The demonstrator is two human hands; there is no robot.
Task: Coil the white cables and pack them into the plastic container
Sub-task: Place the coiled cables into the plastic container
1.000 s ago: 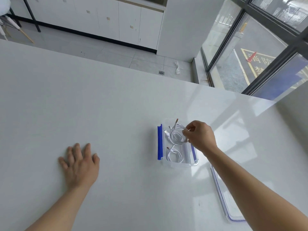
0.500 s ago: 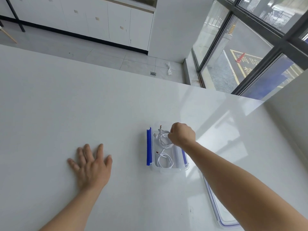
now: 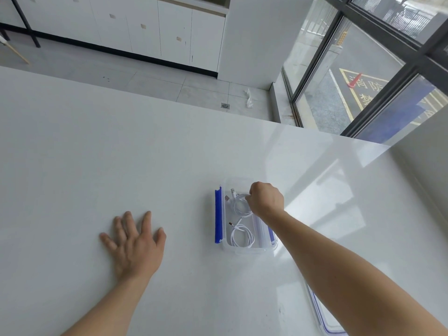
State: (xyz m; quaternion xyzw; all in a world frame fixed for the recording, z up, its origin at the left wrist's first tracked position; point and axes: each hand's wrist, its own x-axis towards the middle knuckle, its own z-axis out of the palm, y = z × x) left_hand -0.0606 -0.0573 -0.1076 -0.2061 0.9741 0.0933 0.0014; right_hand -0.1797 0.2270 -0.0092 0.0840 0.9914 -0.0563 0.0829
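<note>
A clear plastic container with blue side clips stands on the white table. Inside it, at the near end, lies one coiled white cable. A second coiled white cable sits at the far end, its plugs pointing away from me. My right hand is over the container's far right side, fingers closed on that second coil. My left hand lies flat on the table, fingers spread, well to the left of the container and holding nothing.
The container's clear lid with a blue seal lies on the white table at the lower right, partly under my right forearm. The table's far edge drops to a tiled floor; windows stand at the right.
My right hand has lowered the second coil into the container's far end and curled into a fist over it. The view has shifted slightly; my left hand stays flat.
</note>
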